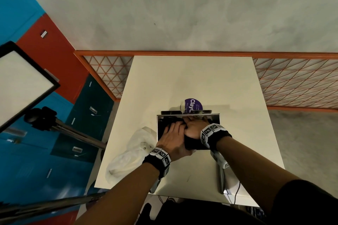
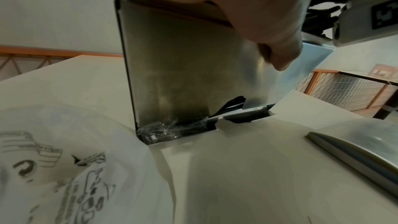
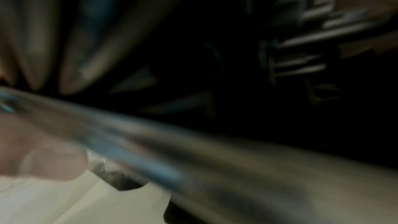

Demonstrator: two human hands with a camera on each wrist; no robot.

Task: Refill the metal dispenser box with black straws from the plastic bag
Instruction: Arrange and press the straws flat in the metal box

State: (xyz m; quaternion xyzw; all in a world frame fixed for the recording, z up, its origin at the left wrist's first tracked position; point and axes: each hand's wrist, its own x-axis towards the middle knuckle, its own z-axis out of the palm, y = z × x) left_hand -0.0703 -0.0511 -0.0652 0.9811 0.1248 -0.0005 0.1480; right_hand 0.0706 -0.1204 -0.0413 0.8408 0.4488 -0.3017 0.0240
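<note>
The metal dispenser box [image 1: 215,118] stands open-topped on the white table [image 1: 192,78]. Both hands are at its opening, wrapped round a bundle of black straws [image 1: 190,143] that rests over the near rim. My left hand [image 1: 175,129] lies across the bundle from the left, and its thumb [image 2: 282,54] hangs over the box's front wall [image 2: 183,74]. My right hand [image 1: 194,124] curls over the bundle from the right. The right wrist view is dark and blurred, showing fingers [image 3: 32,40] beside straw ends [image 3: 312,40]. More straws [image 2: 232,103] show at the bottom slot.
The crumpled white plastic bag [image 1: 131,151] lies left of the box. A curved metal lid [image 1: 221,171] lies near the table's front right. A purple round label [image 1: 193,105] sits behind the box. An orange mesh rail [image 1: 292,87] runs behind the table, and a lamp panel on a stand [image 1: 23,82] is at the left.
</note>
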